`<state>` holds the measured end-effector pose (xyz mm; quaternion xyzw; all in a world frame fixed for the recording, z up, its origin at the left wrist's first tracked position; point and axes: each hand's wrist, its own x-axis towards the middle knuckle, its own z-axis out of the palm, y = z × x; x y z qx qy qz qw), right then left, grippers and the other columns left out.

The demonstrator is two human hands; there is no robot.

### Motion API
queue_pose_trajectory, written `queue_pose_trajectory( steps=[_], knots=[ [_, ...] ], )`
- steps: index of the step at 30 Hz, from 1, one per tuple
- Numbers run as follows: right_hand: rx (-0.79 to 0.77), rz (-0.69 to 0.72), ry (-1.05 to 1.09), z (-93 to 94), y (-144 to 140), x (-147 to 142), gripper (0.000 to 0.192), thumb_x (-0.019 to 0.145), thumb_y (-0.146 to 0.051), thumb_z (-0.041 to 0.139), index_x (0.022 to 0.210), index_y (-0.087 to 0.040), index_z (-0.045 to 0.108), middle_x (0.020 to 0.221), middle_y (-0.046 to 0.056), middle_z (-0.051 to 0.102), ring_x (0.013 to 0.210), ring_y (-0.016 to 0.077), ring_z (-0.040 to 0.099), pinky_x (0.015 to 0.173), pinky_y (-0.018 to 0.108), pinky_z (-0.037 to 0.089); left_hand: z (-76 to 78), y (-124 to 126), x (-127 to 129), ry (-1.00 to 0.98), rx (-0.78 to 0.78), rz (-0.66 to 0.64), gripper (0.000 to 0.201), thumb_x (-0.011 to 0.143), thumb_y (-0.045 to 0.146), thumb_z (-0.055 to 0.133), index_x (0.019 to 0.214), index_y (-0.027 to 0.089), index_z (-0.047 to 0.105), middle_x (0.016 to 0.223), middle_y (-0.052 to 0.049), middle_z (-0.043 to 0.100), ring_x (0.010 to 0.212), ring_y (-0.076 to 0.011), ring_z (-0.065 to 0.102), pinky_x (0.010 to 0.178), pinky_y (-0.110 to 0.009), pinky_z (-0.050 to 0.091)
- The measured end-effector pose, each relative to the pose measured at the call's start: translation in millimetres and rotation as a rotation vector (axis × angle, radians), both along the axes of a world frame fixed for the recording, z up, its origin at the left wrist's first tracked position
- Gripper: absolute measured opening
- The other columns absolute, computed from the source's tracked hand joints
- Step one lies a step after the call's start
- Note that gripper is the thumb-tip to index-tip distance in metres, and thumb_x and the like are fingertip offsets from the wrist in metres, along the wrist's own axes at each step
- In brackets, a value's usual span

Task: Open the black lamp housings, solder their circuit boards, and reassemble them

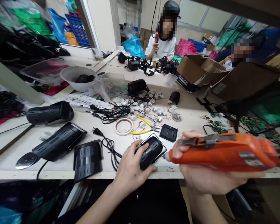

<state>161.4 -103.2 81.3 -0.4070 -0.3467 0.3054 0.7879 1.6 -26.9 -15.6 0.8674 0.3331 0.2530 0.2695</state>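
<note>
My left hand (133,163) grips a black slotted plastic housing (151,151) at the front of the table, fingers over its top and thumb along its near side. A cord with a plug (110,147) lies just left of it. My right hand (205,177) is wrapped around an orange electric screwdriver (214,152), held level. Its tip points left and meets or nearly meets the housing's right end; the exact contact is too small to tell. Beyond the housing lie a small black square tray-like part (168,133), yellow-handled cutters (146,126) and a roll of tape (123,126).
More black housings (88,159) lie at the left. Behind are wired white parts (154,109), a dish of screws (176,117) and a white bowl (71,79). Green circuit boards (220,123) and cardboard boxes (198,73) are at right. A co-worker (162,43) sits opposite with a screwdriver.
</note>
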Motion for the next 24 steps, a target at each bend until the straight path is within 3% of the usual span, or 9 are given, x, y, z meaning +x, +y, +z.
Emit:
queue_pose_trajectory(
  steps=[3, 6, 11, 14, 19, 24],
  knots=[
    [0.011, -0.142, -0.035, 4.8, 0.7, 8.9, 0.075, 0.068, -0.088, 0.058, 0.103, -0.022, 0.072, 0.084, 0.006, 0.067, 0.061, 0.0196, 0.061, 0.053, 0.034, 0.054, 2.8, -3.2, 9.5, 0.029, -0.030, 0.038, 0.060, 0.077, 0.039, 0.075, 0.129, 0.024, 0.048, 0.136, -0.013, 0.050, 0.120, -0.0319, 0.059, 0.096, -0.049, 0.055],
    [-0.016, -0.116, -0.081, -2.1, 3.2, 7.3, 0.078, 0.064, -0.086, 0.065, 0.108, -0.022, 0.069, 0.075, 0.003, 0.062, 0.060, 0.0177, 0.058, 0.050, 0.030, 0.051, 0.7, -3.6, 16.1, 0.034, -0.048, 0.044, 0.062, 0.077, 0.032, 0.074, 0.132, 0.024, 0.045, 0.134, -0.011, 0.052, 0.118, -0.0301, 0.060, 0.096, -0.048, 0.055],
    [-0.025, -0.199, -0.272, -26.2, 5.3, 3.2, 0.034, 0.082, -0.049, 0.075, 0.100, -0.023, 0.063, 0.073, -0.002, 0.054, 0.058, 0.0131, 0.054, 0.056, 0.029, 0.050, -4.2, -0.5, 17.8, -0.009, -0.030, 0.040, 0.062, 0.075, 0.031, 0.074, 0.130, 0.022, 0.046, 0.130, -0.011, 0.055, 0.120, -0.0295, 0.059, 0.099, -0.047, 0.054],
    [-0.072, -0.241, -0.335, -37.6, 8.5, 2.8, 0.026, 0.084, -0.041, 0.072, 0.099, -0.023, 0.060, 0.077, -0.002, 0.053, 0.059, 0.0132, 0.053, 0.057, 0.030, 0.050, -4.1, 1.5, 17.0, -0.027, -0.036, 0.041, 0.061, 0.074, 0.031, 0.074, 0.129, 0.022, 0.047, 0.128, -0.011, 0.056, 0.118, -0.0293, 0.060, 0.097, -0.046, 0.054],
    [-0.086, -0.233, -0.357, -44.9, 13.5, -0.6, 0.019, 0.084, -0.036, 0.070, 0.095, -0.023, 0.060, 0.079, -0.002, 0.051, 0.057, 0.0119, 0.051, 0.054, 0.029, 0.048, -2.3, 7.1, 16.8, -0.075, -0.076, 0.035, 0.059, 0.072, 0.030, 0.075, 0.124, 0.022, 0.048, 0.120, -0.010, 0.059, 0.113, -0.0282, 0.062, 0.094, -0.044, 0.056],
    [-0.139, -0.146, -0.450, -37.8, 17.8, 0.6, 0.016, 0.082, -0.033, 0.070, 0.092, -0.022, 0.061, 0.072, -0.002, 0.053, 0.057, 0.0137, 0.052, 0.054, 0.030, 0.049, -1.8, 11.1, 16.7, -0.083, -0.097, 0.032, 0.054, 0.075, 0.030, 0.071, 0.123, 0.021, 0.048, 0.119, -0.010, 0.059, 0.111, -0.0272, 0.062, 0.092, -0.043, 0.056]
  ],
)
